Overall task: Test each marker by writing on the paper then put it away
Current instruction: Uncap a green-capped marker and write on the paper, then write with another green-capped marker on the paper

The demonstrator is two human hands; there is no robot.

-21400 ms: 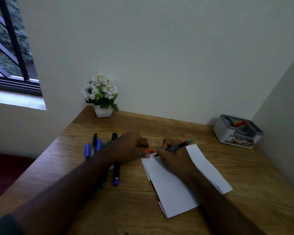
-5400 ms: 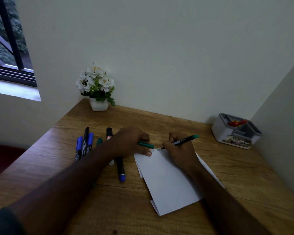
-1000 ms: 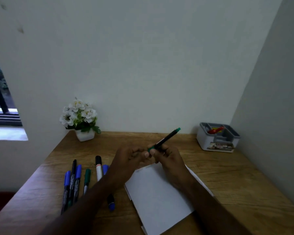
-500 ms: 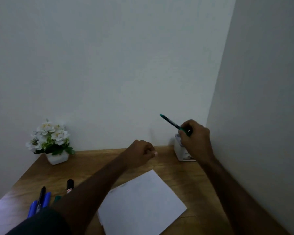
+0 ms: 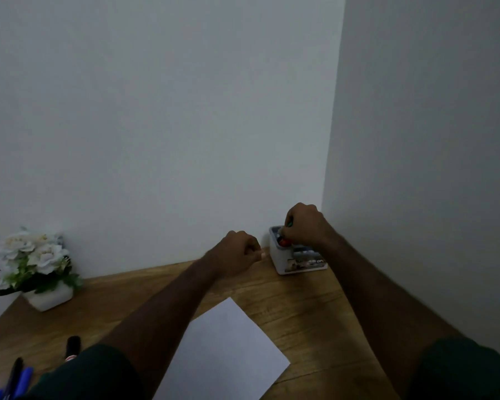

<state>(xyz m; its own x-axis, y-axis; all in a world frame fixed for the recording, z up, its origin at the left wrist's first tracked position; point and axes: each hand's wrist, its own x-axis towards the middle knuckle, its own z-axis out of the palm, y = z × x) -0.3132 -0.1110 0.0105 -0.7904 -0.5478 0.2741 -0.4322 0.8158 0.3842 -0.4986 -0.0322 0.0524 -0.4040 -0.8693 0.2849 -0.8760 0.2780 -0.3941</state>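
Head view: the right hand (image 5: 303,226) is over the white organizer (image 5: 297,261) in the desk's far corner, fingers closed on the green marker (image 5: 290,224), lowering it in beside a red marker (image 5: 283,241). The left hand (image 5: 237,254) is a loose fist, apparently empty. The paper (image 5: 228,350) lies near. Judged remaining: the black marker (image 5: 72,346) and blue markers (image 5: 23,381) at the left edge, untested.

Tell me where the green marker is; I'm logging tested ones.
Far right of the head view: the green marker is in the right hand, over the white organizer in the desk's wall corner.
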